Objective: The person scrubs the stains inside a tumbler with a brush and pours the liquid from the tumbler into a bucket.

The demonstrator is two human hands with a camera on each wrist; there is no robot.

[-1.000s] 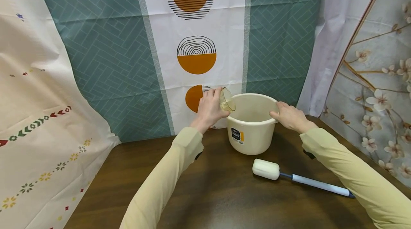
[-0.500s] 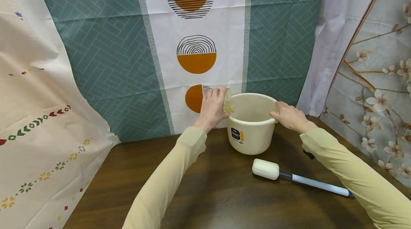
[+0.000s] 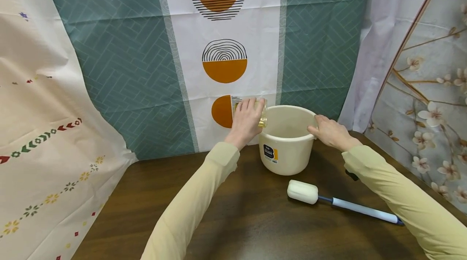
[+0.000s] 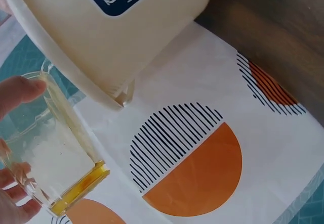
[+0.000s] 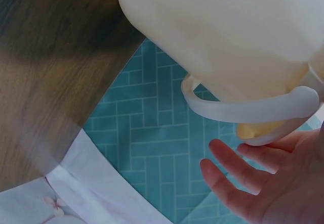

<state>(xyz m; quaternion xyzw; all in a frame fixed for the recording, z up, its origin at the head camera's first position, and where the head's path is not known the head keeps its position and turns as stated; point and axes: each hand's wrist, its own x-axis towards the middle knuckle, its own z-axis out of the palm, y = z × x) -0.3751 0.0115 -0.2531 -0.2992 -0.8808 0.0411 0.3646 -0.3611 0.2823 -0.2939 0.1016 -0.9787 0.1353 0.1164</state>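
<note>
My left hand [image 3: 246, 121] grips a clear glass cup [image 4: 59, 150] with an amber base, held tilted at the left rim of a cream plastic bucket [image 3: 292, 156]. Its mouth faces the bucket in the left wrist view, and clear liquid seems to lie along its side. The bucket stands upright on the table with a dark label on its front. At the bucket's right rim, my right hand [image 3: 332, 132] holds on, thumb over the edge. Below the bucket's handle [image 5: 243, 110], some of its fingers [image 5: 238, 168] extend loosely in the right wrist view; the thumb is hidden there.
A bottle brush [image 3: 303, 192] with a white sponge head and pale handle lies in front of the bucket, partly near my right sleeve. The dark wooden table [image 3: 233, 215] meets a patterned cloth [image 3: 313, 49] behind. More hanging cloth borders both sides.
My left hand has tipped the glass cup further and shifted slightly right, so its mouth has turned from view toward the bucket. The right hand, bucket and brush stay in place.
</note>
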